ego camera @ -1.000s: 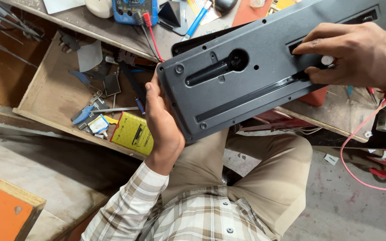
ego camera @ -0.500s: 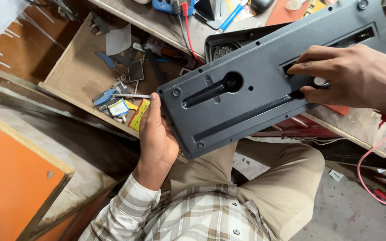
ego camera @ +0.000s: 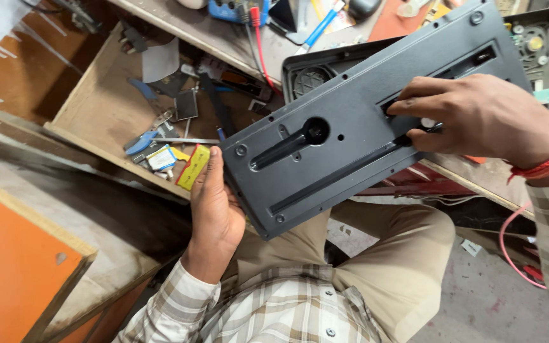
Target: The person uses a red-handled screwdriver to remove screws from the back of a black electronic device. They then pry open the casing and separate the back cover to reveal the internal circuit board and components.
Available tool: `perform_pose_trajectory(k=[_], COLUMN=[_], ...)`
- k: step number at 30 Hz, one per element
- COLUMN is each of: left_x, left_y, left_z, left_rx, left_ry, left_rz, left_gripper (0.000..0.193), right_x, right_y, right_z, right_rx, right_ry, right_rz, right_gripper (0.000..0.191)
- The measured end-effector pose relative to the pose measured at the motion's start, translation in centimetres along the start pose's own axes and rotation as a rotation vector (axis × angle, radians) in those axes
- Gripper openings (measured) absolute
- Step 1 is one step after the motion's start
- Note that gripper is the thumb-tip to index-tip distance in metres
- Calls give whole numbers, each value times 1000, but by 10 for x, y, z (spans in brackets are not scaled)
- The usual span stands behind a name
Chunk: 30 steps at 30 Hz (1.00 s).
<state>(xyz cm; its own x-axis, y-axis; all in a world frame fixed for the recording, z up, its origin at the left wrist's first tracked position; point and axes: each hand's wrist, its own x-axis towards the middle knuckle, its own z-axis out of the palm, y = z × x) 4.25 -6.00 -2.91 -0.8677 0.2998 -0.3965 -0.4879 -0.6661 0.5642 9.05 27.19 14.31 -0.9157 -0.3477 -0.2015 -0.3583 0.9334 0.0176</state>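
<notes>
Big dark grey plastic panel held up over lap, tilted, back side up. Left hand wrapped round low left edge, palm flat on side. Right hand pressed on top near long slot, fingers bent, holding tight. Open wooden drawer just behind left hand, full of small tools, yellow box near thumb. Second black shell on bench behind panel.

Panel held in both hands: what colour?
Dark grey plastic panel, matte; seen in the head view.
</notes>
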Motion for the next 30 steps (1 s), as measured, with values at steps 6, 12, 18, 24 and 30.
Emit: perform_pose_trajectory(k=[6,12,18,24,30], left_x=[-2,-4,-5,-3,-2], left_y=[3,4,4,9,10], left_z=[12,21,28,34,40], left_rx=[-1,23,52,94,133], left_ry=[51,20,9,36,68], left_rz=[-8,-3,9,14,8], left_gripper=[31,34,36,36,37], right_x=[-4,-13,-22,-46,-99], right_y=[-3,-1,0,5,0], right_z=[1,6,16,26,46], right_rx=[63,97,125,320,431], right_ry=[61,137,225,460,839], right_rz=[5,1,22,86,517], right_gripper=[33,38,35,40,22])
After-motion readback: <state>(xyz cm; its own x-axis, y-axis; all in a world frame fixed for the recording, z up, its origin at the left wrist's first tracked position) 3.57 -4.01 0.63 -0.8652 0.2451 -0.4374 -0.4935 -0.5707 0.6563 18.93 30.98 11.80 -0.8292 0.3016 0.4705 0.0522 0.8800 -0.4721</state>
